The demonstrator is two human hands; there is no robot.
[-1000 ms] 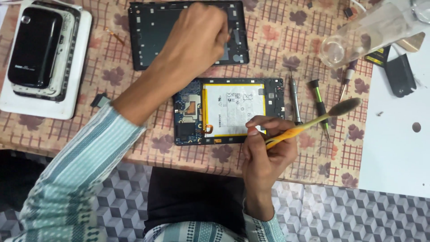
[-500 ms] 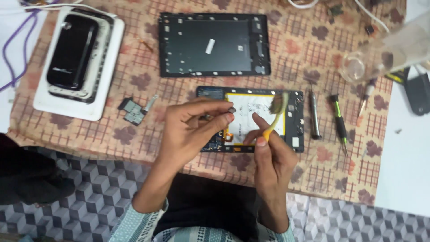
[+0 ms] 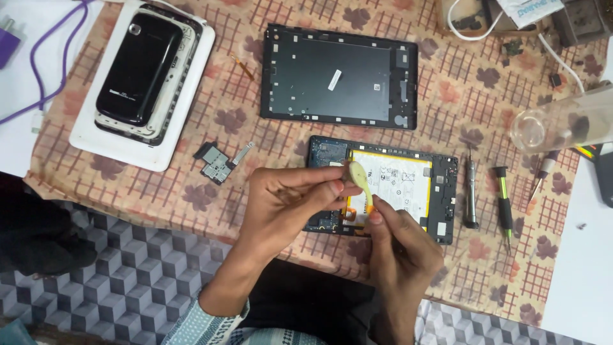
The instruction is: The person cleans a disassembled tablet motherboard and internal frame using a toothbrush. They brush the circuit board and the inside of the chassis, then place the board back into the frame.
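A person is sitting at a counter (image 3: 191, 211) covered with a patterned cloth, looking down at an opened tablet (image 3: 383, 186) with its yellow-edged battery showing. Both hands are hovering just over the near edge of the tablet. The right hand (image 3: 402, 252) is holding a yellow-handled brush (image 3: 361, 186), its fingers clamped on the handle. The left hand (image 3: 287, 204) is pinching the pale brush head, thumb and fingertips closed together on it.

Just beyond the tablet, a black back cover (image 3: 338, 78) is lying flat. To the tablet's left, a small loose circuit part (image 3: 219, 163) is resting on the cloth; further left, a black phone (image 3: 139, 67) is sitting on a white tray (image 3: 137, 150). To the tablet's right, two screwdrivers (image 3: 488, 195) are lying side by side.

Likely risks: the pinched bristles could shed fibres or dirt onto the bare board, and a slip of the brush could snag the thin orange ribbon near the tablet's near edge.
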